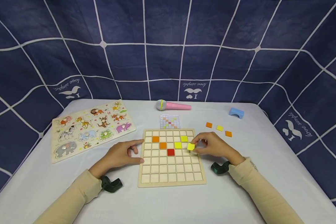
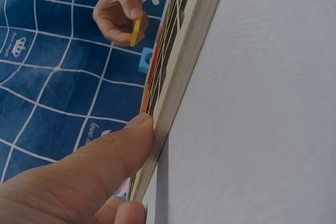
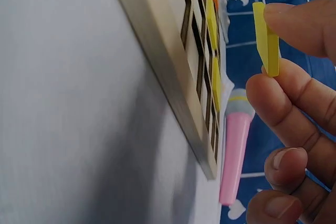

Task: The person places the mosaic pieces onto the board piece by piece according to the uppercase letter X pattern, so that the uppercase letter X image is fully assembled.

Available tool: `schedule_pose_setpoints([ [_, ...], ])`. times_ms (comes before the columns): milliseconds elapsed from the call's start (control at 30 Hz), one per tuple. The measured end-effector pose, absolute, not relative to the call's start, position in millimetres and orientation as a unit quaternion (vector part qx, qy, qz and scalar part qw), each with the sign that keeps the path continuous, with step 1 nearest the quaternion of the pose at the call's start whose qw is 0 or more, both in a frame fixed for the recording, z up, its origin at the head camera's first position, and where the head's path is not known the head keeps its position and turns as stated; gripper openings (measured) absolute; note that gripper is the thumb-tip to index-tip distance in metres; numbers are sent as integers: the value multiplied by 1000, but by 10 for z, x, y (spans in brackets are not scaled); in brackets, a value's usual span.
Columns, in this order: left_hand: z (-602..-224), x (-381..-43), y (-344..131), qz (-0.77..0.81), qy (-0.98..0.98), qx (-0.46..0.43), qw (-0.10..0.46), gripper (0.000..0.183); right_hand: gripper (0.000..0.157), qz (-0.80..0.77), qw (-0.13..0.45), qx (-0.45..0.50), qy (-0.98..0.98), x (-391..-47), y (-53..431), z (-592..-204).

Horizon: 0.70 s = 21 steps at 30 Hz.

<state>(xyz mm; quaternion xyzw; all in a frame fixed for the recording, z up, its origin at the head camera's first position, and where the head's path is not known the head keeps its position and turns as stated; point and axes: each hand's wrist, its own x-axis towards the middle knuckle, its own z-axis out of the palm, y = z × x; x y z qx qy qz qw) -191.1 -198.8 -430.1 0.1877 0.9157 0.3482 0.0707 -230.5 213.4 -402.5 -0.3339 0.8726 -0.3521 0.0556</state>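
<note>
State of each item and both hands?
Grid board, flat, five tiles on it
Held yellow tile, raised off board
Right hand, pinching that tile
Left hand, touching board's left edge
Loose tiles, three, lying flat
Pattern card, face up
Microphone, on its side
Blue block, unheld
Animal puzzle, lying flat

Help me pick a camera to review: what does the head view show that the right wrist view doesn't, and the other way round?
Only the head view: the left hand at the left edge of the wooden board, the blue block and three loose tiles.

Only the right wrist view: the thickness of the held yellow tile, and the lower fingertips of the right hand.

Both: that hand pinching the tile, the board, the pink microphone and the navy cloth.
</note>
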Motion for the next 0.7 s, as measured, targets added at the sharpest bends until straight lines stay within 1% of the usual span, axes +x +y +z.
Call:
schedule_pose_setpoints([
  [433,-4316,-1909,-1990,350,915,187,73,82,17,-352,69,-376,854,-2283,1911,-4021],
  [700,-4309,-1911,-1981,348,916,188,72,82,18,-341,81,-391,851,-2275,1761,-3988],
])
